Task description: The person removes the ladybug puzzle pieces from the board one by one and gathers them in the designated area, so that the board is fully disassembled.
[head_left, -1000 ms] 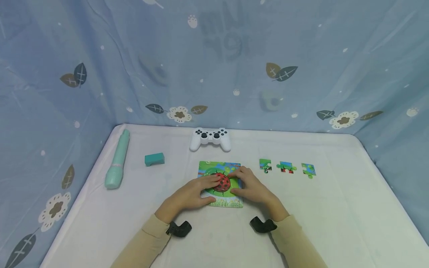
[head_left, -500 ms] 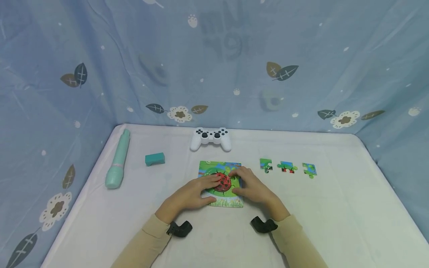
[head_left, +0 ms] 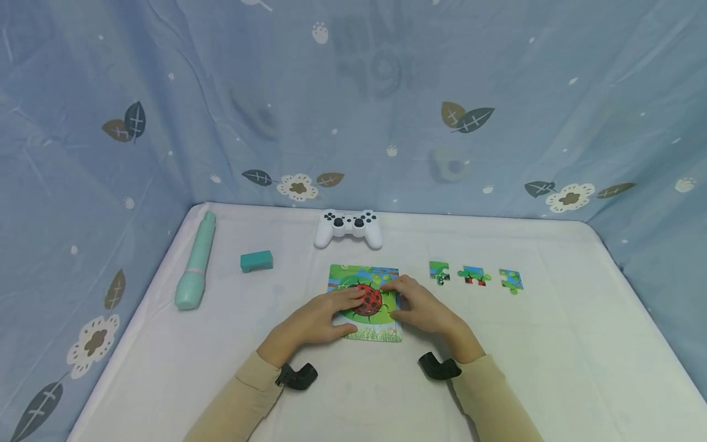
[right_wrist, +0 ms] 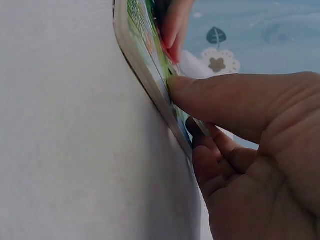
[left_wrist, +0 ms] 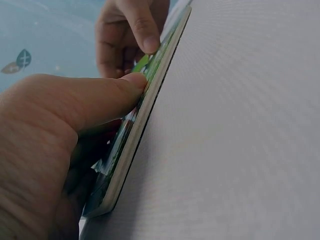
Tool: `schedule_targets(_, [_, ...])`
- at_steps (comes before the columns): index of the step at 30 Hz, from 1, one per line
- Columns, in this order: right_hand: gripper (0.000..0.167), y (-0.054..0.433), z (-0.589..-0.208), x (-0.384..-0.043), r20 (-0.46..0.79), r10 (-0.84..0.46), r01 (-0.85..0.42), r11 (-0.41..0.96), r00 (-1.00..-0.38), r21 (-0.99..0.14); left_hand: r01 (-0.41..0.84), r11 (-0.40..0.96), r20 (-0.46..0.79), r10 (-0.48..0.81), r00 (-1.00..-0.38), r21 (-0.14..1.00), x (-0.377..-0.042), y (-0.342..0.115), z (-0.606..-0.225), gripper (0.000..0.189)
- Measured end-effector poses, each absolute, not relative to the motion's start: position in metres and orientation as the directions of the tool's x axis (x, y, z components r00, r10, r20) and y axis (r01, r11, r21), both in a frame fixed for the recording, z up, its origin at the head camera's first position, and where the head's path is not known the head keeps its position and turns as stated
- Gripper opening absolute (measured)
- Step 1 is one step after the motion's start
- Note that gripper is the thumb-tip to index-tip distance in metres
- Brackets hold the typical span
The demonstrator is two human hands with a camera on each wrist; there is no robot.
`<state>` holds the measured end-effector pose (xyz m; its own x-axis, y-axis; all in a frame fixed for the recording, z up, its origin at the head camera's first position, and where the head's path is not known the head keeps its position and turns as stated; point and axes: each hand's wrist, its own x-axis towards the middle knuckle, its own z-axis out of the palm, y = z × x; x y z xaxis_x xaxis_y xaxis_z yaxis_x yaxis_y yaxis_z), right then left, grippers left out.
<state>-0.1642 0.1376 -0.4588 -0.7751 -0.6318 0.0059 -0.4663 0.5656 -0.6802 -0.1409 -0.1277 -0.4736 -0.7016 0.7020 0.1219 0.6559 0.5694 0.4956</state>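
A ladybug jigsaw puzzle [head_left: 372, 333] in a thick board lies flat on the white table. My left hand [head_left: 317, 318] rests on its left side, the fingers stretched over the red ladybug and the thumb on the front grassy part. At the puzzle's right side, my right hand [head_left: 428, 310] pinches a green puzzle piece [left_wrist: 141, 63] between thumb and fingers; the piece is tilted up from the board in the wrist views. Three loose puzzle pieces, one green [head_left: 439, 271], one with red [head_left: 474, 275] and one blue-green [head_left: 511, 280], lie to the right.
A white game controller [head_left: 348, 229] lies behind the puzzle. To the left are a teal block [head_left: 256, 261] and a mint-green microphone-shaped object [head_left: 196, 264]. A blue patterned cloth [head_left: 353, 123] stands up behind the table and along its sides.
My right hand has shifted slightly to the right, its thumb nearer the puzzle's right edge. The left hand stays on the puzzle, and the loose pieces have not moved.
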Motion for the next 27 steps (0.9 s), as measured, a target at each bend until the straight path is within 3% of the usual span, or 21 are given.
schedule_targets(17, [0.045,0.139,-0.454,-0.167,0.023,-0.577,-0.455,0.618,-0.816,-0.641,0.650,0.572,0.118,0.699,-0.705,0.500,-0.143,-0.130,-0.473,0.054])
schedule_targets(27, [0.046,0.175,-0.442,-0.169,0.042,-0.545,-0.413,0.582,-0.838,-0.701,0.644,0.572,0.116,0.695,-0.709,0.508,-0.141,-0.129,-0.475,0.052])
